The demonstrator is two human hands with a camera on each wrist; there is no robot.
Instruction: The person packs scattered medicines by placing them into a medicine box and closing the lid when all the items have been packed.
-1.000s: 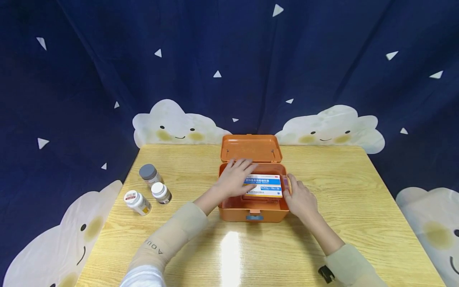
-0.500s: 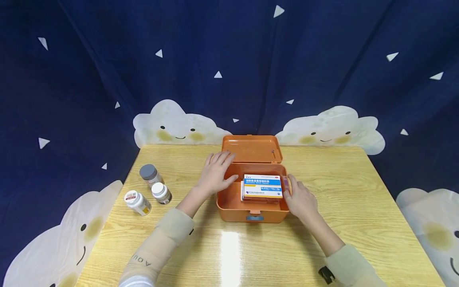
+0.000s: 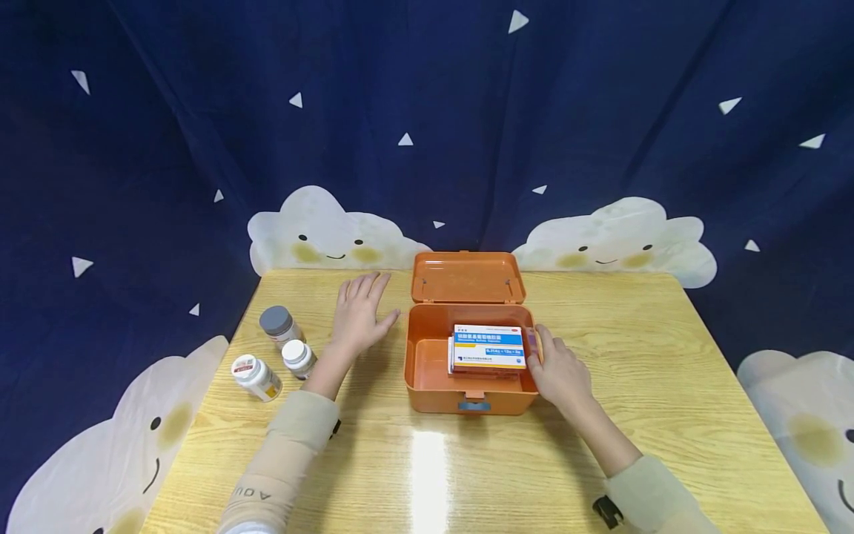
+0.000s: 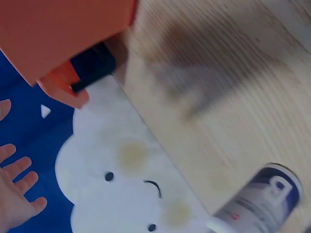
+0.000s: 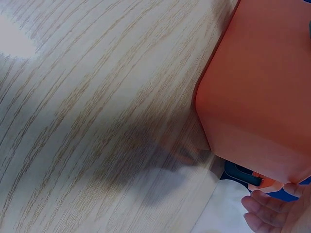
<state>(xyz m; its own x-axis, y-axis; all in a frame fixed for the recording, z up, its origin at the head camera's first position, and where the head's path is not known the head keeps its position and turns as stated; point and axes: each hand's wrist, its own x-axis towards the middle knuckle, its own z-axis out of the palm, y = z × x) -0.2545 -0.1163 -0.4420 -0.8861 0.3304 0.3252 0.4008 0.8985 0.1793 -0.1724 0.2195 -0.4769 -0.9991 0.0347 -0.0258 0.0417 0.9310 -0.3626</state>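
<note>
An orange lidded box (image 3: pixel 427 371) stands with its lid raised at the table's middle. Inside, toward the right, lies a white-and-blue medicine box (image 3: pixel 489 347), with another carton partly hidden beneath it. My right hand (image 3: pixel 562 371) rests at the orange box's right rim, thumb against the edge; in the right wrist view its fingers (image 5: pixel 265 208) are loosely extended beside the outer wall. My left hand (image 3: pixel 356 319) is over the table, fingers spread, holding nothing. Nearest to it is a white-capped pill bottle (image 3: pixel 298 357), beside a grey-capped bottle (image 3: pixel 279 325) and another white bottle (image 3: pixel 256 377).
The wooden table (image 3: pixel 640 341) extends on both sides of the orange box. A dark blue curtain (image 3: pixel 373 74) with cloud figures hangs behind it. The raised lid (image 3: pixel 468 276) leans back toward the curtain. A blue latch (image 3: pixel 474 406) is on the box's front.
My left hand has moved left, from above the medicine box, past the orange box's left rim, to over the table near the bottles. My right hand has stayed at the rim.
</note>
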